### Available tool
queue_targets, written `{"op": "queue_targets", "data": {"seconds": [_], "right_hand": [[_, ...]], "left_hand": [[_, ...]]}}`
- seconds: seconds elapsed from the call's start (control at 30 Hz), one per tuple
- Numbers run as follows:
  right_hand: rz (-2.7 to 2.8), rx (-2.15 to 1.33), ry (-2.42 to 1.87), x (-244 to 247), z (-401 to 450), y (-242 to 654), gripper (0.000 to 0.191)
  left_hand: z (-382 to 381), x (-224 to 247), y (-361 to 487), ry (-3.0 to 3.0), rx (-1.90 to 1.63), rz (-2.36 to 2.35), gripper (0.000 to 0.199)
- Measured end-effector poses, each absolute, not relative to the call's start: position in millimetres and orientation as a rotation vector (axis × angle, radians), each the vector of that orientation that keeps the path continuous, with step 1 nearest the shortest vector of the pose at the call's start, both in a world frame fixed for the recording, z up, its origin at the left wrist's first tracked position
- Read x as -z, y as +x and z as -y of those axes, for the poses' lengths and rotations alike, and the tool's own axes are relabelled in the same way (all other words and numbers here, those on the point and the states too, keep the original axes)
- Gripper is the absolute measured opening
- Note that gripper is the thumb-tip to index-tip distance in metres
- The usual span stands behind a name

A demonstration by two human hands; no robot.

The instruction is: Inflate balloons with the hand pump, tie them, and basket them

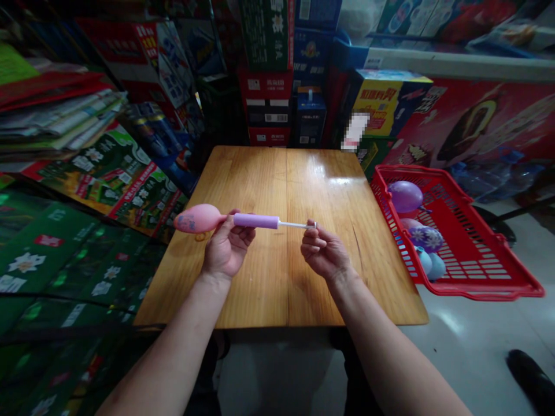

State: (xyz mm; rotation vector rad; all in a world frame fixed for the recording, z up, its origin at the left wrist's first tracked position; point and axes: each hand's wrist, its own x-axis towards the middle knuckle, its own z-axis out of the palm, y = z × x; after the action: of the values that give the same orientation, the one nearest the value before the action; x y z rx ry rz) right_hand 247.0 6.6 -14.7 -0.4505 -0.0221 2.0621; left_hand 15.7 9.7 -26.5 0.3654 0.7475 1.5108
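A purple balloon pump (pixel 256 221) lies level between my two hands, above the wooden table. Its white rod is drawn out to the right. On the pump's left end sits a partly filled pink balloon (pixel 198 218) with blue print. My left hand (pixel 228 245) is closed round the balloon's neck and the pump's left end. The fingers of my right hand (pixel 323 248) are closed on the white handle at the rod's end. Below the balloon a small yellowish ring (pixel 200 237) shows on the table; its kind I cannot make out.
The wooden table (pixel 286 289) stands in front of me. At its right is a red basket (pixel 481 263) holding several balloons, among them a purple one (pixel 406 196) and a light blue one (pixel 437 267). Stacked cartons (pixel 56 248) line the left side, with more boxes (pixel 269 92) behind.
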Motion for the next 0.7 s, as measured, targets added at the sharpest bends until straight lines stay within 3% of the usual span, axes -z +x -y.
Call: {"op": "queue_targets", "data": {"seconds": [0.23,0.53,0.7], "right_hand": [[-0.080,-2.144,-0.468,34,0,221,0.009],[0.035,-2.125,-0.469,16,-4,240,0.007],[0.073,-2.162,-0.471,28,6,222,0.011]], "left_hand": [[6,35,29,0.404,-1.425,-0.738,0.028],[-6,28,6,0.360,-1.529,-0.746,0.023],[8,35,23,0.339,-1.408,-0.742,0.025]]}}
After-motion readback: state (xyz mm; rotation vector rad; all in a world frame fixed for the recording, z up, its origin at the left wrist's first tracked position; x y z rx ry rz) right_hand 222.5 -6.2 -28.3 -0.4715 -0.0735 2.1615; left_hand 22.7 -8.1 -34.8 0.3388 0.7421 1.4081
